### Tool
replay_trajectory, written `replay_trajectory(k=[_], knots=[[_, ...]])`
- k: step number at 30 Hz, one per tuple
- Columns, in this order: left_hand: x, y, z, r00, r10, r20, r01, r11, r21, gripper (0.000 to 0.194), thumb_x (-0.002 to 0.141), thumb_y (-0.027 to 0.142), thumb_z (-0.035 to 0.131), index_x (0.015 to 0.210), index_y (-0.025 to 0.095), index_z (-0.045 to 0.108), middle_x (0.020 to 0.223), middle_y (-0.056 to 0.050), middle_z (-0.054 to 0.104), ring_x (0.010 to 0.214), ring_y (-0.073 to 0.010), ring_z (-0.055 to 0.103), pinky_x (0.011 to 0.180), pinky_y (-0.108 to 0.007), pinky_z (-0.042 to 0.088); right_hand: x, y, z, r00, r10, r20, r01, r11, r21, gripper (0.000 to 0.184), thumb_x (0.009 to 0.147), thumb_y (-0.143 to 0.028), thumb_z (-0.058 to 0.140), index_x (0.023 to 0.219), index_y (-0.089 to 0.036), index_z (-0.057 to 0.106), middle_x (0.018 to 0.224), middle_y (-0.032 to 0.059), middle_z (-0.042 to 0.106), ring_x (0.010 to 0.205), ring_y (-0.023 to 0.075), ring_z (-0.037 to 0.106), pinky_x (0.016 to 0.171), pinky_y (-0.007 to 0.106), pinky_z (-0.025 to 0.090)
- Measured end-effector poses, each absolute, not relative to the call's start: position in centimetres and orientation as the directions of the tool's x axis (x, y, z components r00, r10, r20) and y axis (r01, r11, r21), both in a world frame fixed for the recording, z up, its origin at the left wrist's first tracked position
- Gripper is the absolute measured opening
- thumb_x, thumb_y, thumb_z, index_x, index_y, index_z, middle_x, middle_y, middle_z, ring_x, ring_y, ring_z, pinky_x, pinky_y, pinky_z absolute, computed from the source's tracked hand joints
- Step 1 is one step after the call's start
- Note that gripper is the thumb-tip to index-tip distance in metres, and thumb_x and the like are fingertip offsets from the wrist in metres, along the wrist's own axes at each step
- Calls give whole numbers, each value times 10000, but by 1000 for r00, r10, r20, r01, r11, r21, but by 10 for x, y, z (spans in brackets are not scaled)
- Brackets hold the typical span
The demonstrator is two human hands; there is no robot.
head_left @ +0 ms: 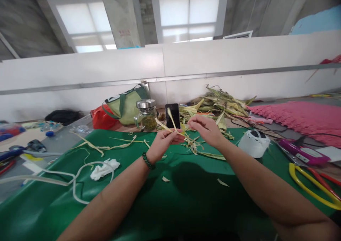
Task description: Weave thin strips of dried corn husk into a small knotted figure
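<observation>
My left hand, with a dark green bead bracelet at the wrist, pinches pale corn husk strips. They fan upward in a V from the fingertips, in front of a dark phone. Just to the right, my right hand is curled with thumb and fingertips together; whether a thin piece sits between them is too small to make out. Shredded husk pieces lie on the green mat below the two hands.
A husk pile lies behind my right hand. A glass jar stands beside a green bag. On the right are a white roll, a purple tool and yellow-handled scissors. White tubing and crumpled tissue lie left.
</observation>
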State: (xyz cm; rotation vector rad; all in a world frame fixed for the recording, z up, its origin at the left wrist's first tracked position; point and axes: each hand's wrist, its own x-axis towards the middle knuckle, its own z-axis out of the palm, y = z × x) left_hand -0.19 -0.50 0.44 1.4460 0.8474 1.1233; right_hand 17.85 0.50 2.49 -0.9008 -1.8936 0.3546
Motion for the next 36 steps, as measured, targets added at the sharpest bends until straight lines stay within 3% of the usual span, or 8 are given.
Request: replay_trajectory(k=[4, 11, 18, 21, 26, 28, 32, 36], knots=[[-5, -7, 9, 325, 938, 123, -174, -68, 982, 406, 672, 465, 695, 870, 110, 692, 718, -82, 725, 706, -177, 674, 725, -289, 518, 176, 7, 21, -364, 792, 489, 494, 610, -620, 204, 782, -359, 578, 745, -164, 625, 645, 2, 605, 581, 117, 511, 536, 225, 355], [-5, -6, 10, 257, 955, 146, 0, -151, 989, 354, 693, 473, 669, 781, 130, 656, 672, -52, 700, 657, -160, 659, 637, -260, 509, 168, 4, 18, -429, 784, 449, 495, 620, -608, 251, 790, -308, 543, 611, -147, 613, 519, -28, 483, 507, 83, 402, 488, 215, 272], [-2, -4, 5, 144, 892, 429, 301, -453, 839, 287, 781, 366, 559, 587, 154, 562, 550, 5, 583, 530, -110, 530, 541, -222, 442, 156, -7, 15, -426, 871, 244, 457, 439, -773, 225, 748, -359, 605, 632, -169, 570, 479, -39, 501, 425, 93, 457, 428, 207, 302], [-2, -3, 1, 161, 885, 436, 305, -465, 831, 288, 789, 378, 549, 631, 143, 597, 605, -14, 607, 576, -120, 548, 566, -225, 452, 153, -8, 13, -426, 859, 285, 538, 493, -684, 285, 807, -302, 523, 554, -173, 520, 477, -25, 507, 429, 92, 455, 441, 209, 298], [-2, -2, 1, 167, 914, 369, 198, -397, 896, 274, 753, 384, 597, 751, 116, 652, 704, -48, 657, 648, -140, 591, 611, -241, 487, 153, -5, 12, -307, 862, 404, 711, 490, -504, 166, 795, -340, 583, 773, -180, 623, 587, -16, 572, 525, 107, 467, 512, 218, 278], [-1, -3, 2, 197, 922, 332, 157, -364, 918, 261, 748, 369, 605, 766, 113, 651, 694, -44, 657, 649, -141, 599, 631, -251, 497, 153, -4, 10, -348, 842, 412, 713, 523, -467, 151, 808, -297, 560, 731, -182, 622, 578, -18, 562, 517, 101, 449, 513, 217, 262], [-1, -2, -1, 214, 919, 331, 144, -365, 920, 185, 740, 300, 603, 730, 120, 647, 683, -40, 653, 651, -141, 597, 641, -257, 492, 149, -6, 2, -429, 766, 478, 688, 621, -376, 184, 799, -191, 512, 624, -169, 566, 547, -10, 543, 497, 99, 423, 508, 221, 255], [1, 0, -5, 130, 913, 387, 179, -405, 897, 199, 717, 263, 614, 562, 140, 591, 721, -60, 658, 714, -159, 603, 649, -256, 481, 139, -12, -6, -439, 723, 533, 746, 624, -231, 150, 807, -173, 492, 696, -156, 591, 628, 41, 620, 544, 130, 490, 539, 244, 276]])
